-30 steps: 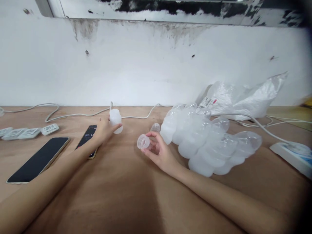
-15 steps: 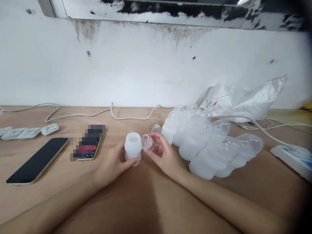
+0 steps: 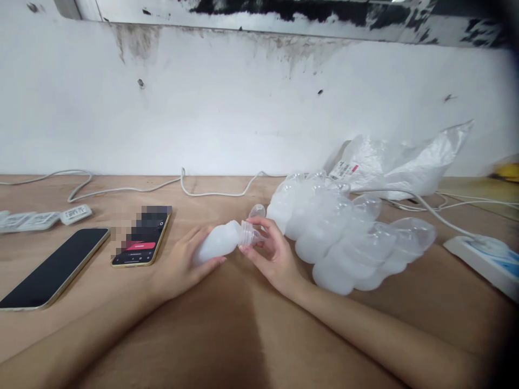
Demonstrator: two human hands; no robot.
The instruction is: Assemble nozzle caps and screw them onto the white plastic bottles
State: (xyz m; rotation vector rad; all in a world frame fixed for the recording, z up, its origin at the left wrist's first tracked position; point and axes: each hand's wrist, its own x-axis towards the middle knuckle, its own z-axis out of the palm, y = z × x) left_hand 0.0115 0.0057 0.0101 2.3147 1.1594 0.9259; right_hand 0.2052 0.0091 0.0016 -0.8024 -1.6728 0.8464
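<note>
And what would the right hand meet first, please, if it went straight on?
Likely the white bottle in the left hand; whether the clear cap in the right hand touches it is unclear.

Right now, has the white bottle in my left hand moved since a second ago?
Yes: judged against the white cable behind it, the bottle in your left hand has moved rightward and closer to you.

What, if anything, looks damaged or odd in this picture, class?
The white wall looks worn: brownish stains sit below the top strip, whose black and white surface is patchy. The bottle tilts, but the left hand holds it.
</note>
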